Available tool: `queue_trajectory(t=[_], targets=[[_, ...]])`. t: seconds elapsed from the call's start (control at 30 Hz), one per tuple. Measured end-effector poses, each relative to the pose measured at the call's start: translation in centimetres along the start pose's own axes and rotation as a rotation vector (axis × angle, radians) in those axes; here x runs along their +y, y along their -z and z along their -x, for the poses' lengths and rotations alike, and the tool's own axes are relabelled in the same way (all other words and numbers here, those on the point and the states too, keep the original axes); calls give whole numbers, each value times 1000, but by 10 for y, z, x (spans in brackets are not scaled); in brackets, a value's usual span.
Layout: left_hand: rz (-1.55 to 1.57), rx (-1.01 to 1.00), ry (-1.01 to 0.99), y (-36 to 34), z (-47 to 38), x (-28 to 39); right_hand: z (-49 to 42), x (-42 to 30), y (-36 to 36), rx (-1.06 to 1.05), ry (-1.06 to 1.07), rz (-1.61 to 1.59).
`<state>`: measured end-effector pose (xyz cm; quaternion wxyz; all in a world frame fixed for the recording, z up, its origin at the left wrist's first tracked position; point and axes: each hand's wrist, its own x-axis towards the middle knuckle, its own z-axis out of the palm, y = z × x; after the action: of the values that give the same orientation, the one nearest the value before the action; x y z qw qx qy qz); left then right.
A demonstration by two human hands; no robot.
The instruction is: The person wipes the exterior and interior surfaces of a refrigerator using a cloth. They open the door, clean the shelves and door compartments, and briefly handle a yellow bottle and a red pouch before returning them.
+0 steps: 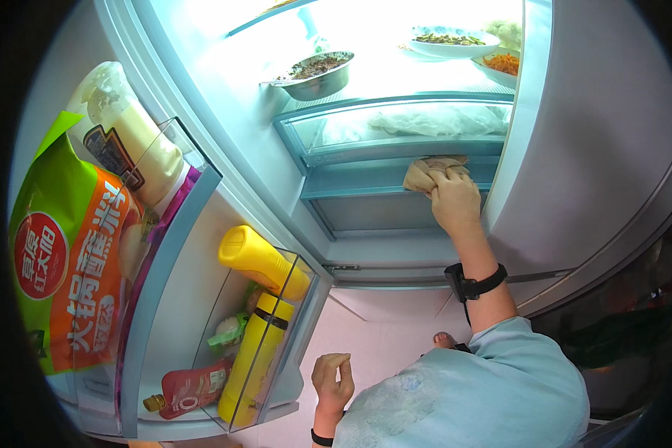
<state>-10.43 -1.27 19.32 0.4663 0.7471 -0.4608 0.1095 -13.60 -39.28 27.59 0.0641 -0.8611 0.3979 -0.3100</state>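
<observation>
My right hand (457, 200) presses a crumpled tan cloth (421, 175) against the blue-grey front edge of the lower drawer (347, 182) inside an open refrigerator. The hand is at the right end of that front, and part of the cloth is hidden beneath the fingers. Above it sits a clear-fronted drawer (325, 148) with a pale plastic bag (442, 120) inside. My left hand (333, 378) hangs low in front of my body, beside the open door's bottom bin. Its fingers are loosely bent, with a gap to the thumb and nothing visible between them.
On the lit shelf stand a metal bowl of food (320, 84) and a white dish (453, 49). The open door at left carries a green-and-orange food bag (70, 246), a sauce bottle (129, 129), yellow bottles (252, 358) and a red pouch (193, 389). Its clear bins jut out.
</observation>
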Motion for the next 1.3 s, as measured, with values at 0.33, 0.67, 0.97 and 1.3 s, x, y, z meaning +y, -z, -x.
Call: queue_trajectory(t=[0.33, 0.67, 0.97, 1.3], targets=[[-37, 74, 36, 10, 20, 1, -27, -27, -57, 205, 87, -18], [-75, 63, 36, 10, 25, 12, -33, -113, -88, -118, 414, -786], [-72, 24, 29, 2, 20, 16, 4, -15, -9, 523, 223, -241], [-29, -25, -13, -7, 5, 16, 4, 8, 3, 402, 290, -143]])
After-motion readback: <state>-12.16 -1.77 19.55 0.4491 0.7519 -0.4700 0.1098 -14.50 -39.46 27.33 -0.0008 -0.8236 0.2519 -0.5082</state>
